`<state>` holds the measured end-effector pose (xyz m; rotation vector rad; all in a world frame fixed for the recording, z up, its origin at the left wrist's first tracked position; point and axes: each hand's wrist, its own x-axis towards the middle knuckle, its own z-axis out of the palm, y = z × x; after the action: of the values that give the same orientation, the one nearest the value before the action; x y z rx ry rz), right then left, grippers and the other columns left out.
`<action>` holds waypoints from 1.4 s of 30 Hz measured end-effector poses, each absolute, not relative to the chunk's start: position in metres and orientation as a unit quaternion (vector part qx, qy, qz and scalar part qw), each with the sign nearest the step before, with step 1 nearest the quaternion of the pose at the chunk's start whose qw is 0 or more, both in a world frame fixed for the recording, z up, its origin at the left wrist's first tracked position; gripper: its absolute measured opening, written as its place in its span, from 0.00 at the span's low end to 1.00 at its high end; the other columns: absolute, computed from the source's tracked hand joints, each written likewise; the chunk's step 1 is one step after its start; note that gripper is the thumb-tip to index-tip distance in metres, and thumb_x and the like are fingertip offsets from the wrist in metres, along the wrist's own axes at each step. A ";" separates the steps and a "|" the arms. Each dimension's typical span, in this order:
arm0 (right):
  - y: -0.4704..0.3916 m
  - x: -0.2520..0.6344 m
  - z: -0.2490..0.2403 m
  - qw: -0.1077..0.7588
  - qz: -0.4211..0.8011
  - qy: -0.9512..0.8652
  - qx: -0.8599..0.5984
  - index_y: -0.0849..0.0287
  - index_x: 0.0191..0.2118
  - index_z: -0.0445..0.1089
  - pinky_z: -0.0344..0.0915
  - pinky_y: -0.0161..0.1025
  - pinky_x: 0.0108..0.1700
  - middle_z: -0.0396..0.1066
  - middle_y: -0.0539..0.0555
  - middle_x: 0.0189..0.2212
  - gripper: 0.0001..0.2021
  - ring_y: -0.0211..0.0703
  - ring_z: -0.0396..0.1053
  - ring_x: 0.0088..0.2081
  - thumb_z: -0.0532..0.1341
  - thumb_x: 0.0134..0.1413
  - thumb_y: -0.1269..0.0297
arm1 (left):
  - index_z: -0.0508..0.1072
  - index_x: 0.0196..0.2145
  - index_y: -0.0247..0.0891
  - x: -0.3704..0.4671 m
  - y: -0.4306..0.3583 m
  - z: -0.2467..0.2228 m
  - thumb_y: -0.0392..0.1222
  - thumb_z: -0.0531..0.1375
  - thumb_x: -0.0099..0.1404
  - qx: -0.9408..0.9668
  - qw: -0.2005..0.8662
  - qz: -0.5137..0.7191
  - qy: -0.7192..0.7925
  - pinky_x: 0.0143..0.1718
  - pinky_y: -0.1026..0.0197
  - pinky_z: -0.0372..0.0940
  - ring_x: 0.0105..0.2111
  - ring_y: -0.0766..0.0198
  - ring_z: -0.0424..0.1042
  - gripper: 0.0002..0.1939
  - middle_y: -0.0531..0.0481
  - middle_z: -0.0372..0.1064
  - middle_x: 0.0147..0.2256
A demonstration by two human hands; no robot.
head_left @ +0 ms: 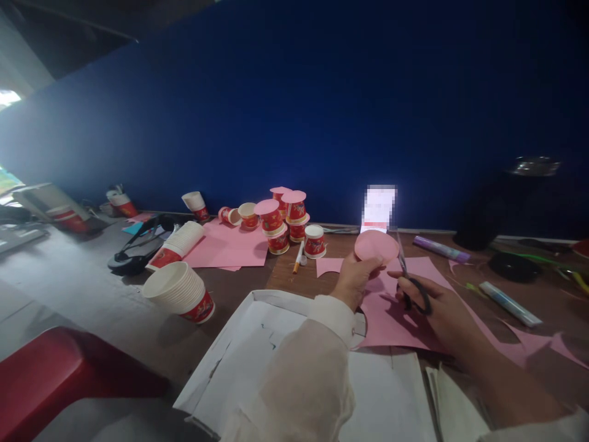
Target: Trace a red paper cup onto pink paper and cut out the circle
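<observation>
While the left hand [353, 281] grips a round pink paper disc [376, 245] at its lower edge, the right hand [432, 296] grasps black-handled scissors [404, 265] by the finger loops. The blades point upward, just right of the disc; blur makes it hard to tell whether they touch its edge. The disc is held above a pink paper sheet [391, 328], in front of a lit screen [378, 205]. Left of the hands, stacked red paper cups [271, 222] carry pink paper covers [267, 207]. A tilted nested cup stack [181, 294] stands apart, left of a shallow white box [271, 296]. A purple tube [442, 248] lies right of the scissors.
</observation>
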<state>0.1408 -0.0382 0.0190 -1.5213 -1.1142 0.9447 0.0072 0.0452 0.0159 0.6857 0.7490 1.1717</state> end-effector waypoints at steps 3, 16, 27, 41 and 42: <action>-0.039 0.140 0.022 0.482 0.380 -0.472 -0.633 0.60 0.51 0.81 0.71 0.42 0.34 0.74 0.53 0.27 0.32 0.43 0.70 0.29 0.68 0.49 0.38 | 0.78 0.38 0.36 0.007 0.045 0.016 0.39 0.75 0.44 0.305 0.715 0.530 0.339 0.35 0.62 0.65 0.29 0.66 0.73 0.21 0.48 0.77 0.33; -0.038 0.141 0.025 0.459 0.338 -0.490 -0.659 0.57 0.48 0.82 0.71 0.45 0.35 0.76 0.54 0.28 0.30 0.46 0.71 0.29 0.67 0.50 0.37 | 0.78 0.36 0.35 0.007 0.041 0.018 0.39 0.75 0.44 0.312 0.717 0.525 0.337 0.36 0.61 0.64 0.29 0.65 0.72 0.20 0.48 0.76 0.31; -0.038 0.142 0.026 0.442 0.307 -0.511 -0.670 0.55 0.45 0.82 0.68 0.45 0.35 0.75 0.53 0.27 0.29 0.45 0.70 0.28 0.64 0.51 0.35 | 0.79 0.34 0.35 0.007 0.040 0.018 0.37 0.73 0.45 0.316 0.718 0.520 0.339 0.36 0.62 0.64 0.30 0.66 0.72 0.16 0.49 0.75 0.30; -0.038 0.141 0.031 0.422 0.300 -0.511 -0.686 0.56 0.43 0.83 0.69 0.45 0.35 0.75 0.53 0.26 0.31 0.46 0.70 0.28 0.62 0.50 0.32 | 0.77 0.35 0.36 0.006 0.040 0.019 0.38 0.74 0.45 0.315 0.720 0.520 0.335 0.37 0.61 0.64 0.30 0.65 0.72 0.18 0.49 0.75 0.31; -0.039 0.141 0.032 0.421 0.296 -0.512 -0.687 0.56 0.44 0.83 0.69 0.45 0.36 0.75 0.53 0.25 0.32 0.46 0.70 0.28 0.62 0.50 0.32 | 0.77 0.35 0.36 0.006 0.040 0.019 0.38 0.74 0.44 0.313 0.721 0.520 0.334 0.38 0.60 0.64 0.30 0.65 0.72 0.18 0.48 0.75 0.32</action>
<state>0.1414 -0.0385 0.0315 -1.7223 -1.2827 0.7424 0.0063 0.0398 0.0194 0.6908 0.7387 1.1479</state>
